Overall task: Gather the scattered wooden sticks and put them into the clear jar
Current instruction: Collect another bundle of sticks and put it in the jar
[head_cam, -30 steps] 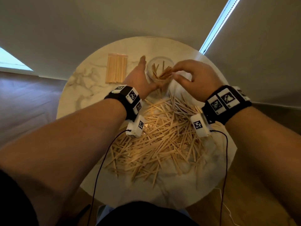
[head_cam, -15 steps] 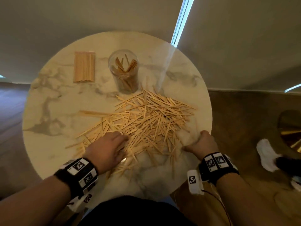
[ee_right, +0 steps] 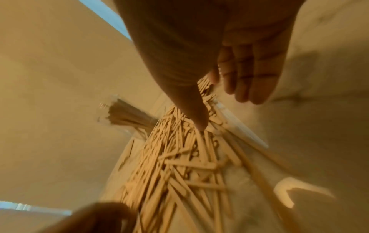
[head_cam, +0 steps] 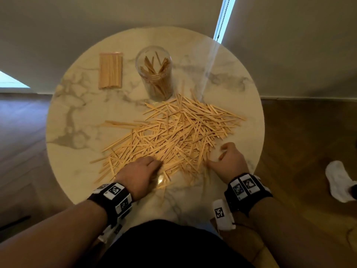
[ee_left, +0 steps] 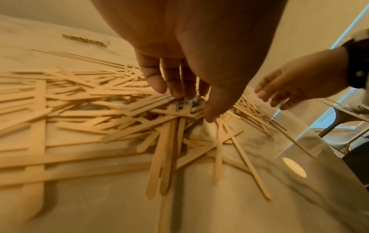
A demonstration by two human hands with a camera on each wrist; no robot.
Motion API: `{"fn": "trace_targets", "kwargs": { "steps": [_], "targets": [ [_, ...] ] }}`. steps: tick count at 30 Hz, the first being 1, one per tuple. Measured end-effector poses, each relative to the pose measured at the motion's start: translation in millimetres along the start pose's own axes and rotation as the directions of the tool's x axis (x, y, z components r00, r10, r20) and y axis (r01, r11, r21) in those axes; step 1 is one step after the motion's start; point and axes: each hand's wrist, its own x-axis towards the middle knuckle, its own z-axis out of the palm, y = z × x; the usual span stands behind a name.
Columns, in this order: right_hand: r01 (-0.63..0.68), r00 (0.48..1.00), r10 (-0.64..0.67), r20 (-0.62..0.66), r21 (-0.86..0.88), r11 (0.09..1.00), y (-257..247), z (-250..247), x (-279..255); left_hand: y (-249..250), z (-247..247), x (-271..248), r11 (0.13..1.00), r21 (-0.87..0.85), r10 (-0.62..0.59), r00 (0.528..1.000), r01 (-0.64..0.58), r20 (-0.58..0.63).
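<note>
Round white marble-patterned table (head_cam: 77,117) against beige wall. Neat flat bundle of wooden sticks (head_cam: 110,70) at far left of tabletop. Brown wood floor; white sock (head_cam: 338,180) at right.

Round marble counter (head_cam: 77,117), against a pale wall. Clear jar (head_cam: 154,74) upright near the far edge, partly filled with wooden sticks. Neat bundle of sticks (head_cam: 110,70) lying flat just left of the jar, apart from it. Scattered wooden sticks (head_cam: 173,136) heaped from the jar's foot to the near edge. Left hand (head_cam: 138,174) palm-down on the pile's near side, fingers bent into the sticks. Right hand (head_cam: 228,163) at the pile's right edge, fingers loosely curled. Black wristbands (head_cam: 247,188) with printed markers. White sock (head_cam: 338,180) on the wooden floor, far right.
</note>
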Motion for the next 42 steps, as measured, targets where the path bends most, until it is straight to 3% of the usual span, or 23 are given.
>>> {"fn": "trace_targets", "kwargs": {
  "steps": [2, 4, 10, 13, 17, 24, 31, 38, 42],
  "targets": [
    [-0.020, 0.993, 0.035, 0.112, -0.132, 0.991, 5.9, 6.5, -14.5, -4.4, 4.6, -4.2, 0.999, -0.023, -0.024, 1.000, 0.023, -0.014],
    [0.044, 0.986, -0.010, 0.163, -0.205, 0.978, 3.8, 20.8, -23.2, -7.5, 8.8, -9.1, 0.998, -0.044, -0.049, 0.998, 0.047, -0.026],
    [0.238, 0.952, -0.205, 0.226, -0.128, 0.963, -32.5, 27.1, -9.1, -11.3, 16.6, -18.2, 0.994, -0.081, -0.075, 0.995, 0.070, -0.065],
    [0.272, 0.954, -0.253, 0.160, -0.112, 0.956, -49.1, -3.5, 9.9, -11.1, 12.6, -22.0, 0.991, -0.108, -0.093, 0.992, 0.084, -0.083],
    [0.289, 0.941, -0.321, -0.105, -0.244, 0.926, -79.7, -41.9, 60.6, -17.2, 13.2, -27.9, 0.979, -0.149, -0.157, 0.983, 0.141, -0.096],
    [0.235, 0.971, -0.220, 0.097, -0.570, 0.788, -124.4, -24.0, 112.0, -23.2, 17.8, -36.5, 0.965, -0.175, -0.215, 0.971, 0.195, -0.104],
    [0.221, 0.970, -0.173, 0.171, -0.319, 0.922, -126.2, -10.5, 120.9, -27.3, 22.9, -41.5, 0.948, -0.225, -0.250, 0.963, 0.223, -0.101],
    [0.202, 0.971, -0.162, 0.177, -0.242, 0.949, -129.7, -12.3, 117.2, -34.8, 26.6, -45.1, 0.937, -0.271, -0.256, 0.962, 0.222, -0.096],
    [0.214, 0.970, -0.202, 0.134, -0.078, 0.974, -120.4, -19.9, 110.0, -39.0, 23.8, -47.3, 0.927, -0.300, -0.271, 0.955, 0.224, -0.123]
  ]
}}
